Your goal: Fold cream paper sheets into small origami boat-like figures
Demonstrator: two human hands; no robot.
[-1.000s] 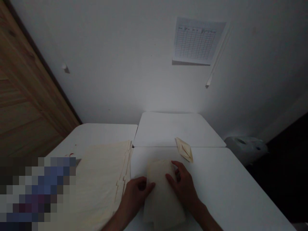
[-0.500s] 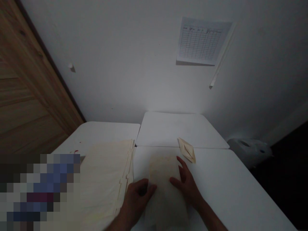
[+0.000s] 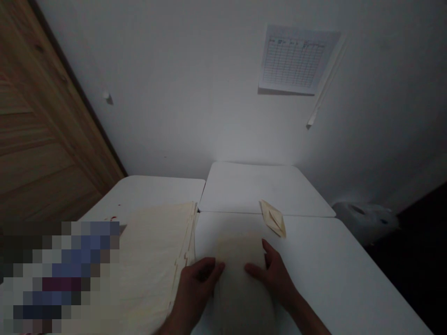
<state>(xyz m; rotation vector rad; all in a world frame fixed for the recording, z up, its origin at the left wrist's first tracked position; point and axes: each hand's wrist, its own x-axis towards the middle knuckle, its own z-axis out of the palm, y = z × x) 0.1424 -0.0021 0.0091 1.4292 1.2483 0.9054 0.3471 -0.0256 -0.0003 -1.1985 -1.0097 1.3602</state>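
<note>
Between my hands a long, narrow cream paper sheet stretches toward me, its near end cut off by the bottom of the view. My left hand pinches the sheet's left edge, with the thumb on top. On the other side, my right hand grips the right edge, its thumb lying over the paper and its other fingers along and behind the edge. Beyond my right hand lies a small folded cream paper, diamond-like in outline. To the left of my left hand is a stack of large cream paper sheets with uneven right edges.
White tables stand pushed together, with seams between their tops. A printed form hangs on the wall. At right, beside the table, is a pale plastic bag. A wooden door is at left. The lower left is pixelated.
The far end of the held paper has come slightly nearer to me. My right forefinger has drawn down along its edge, and the view has shifted a little.
</note>
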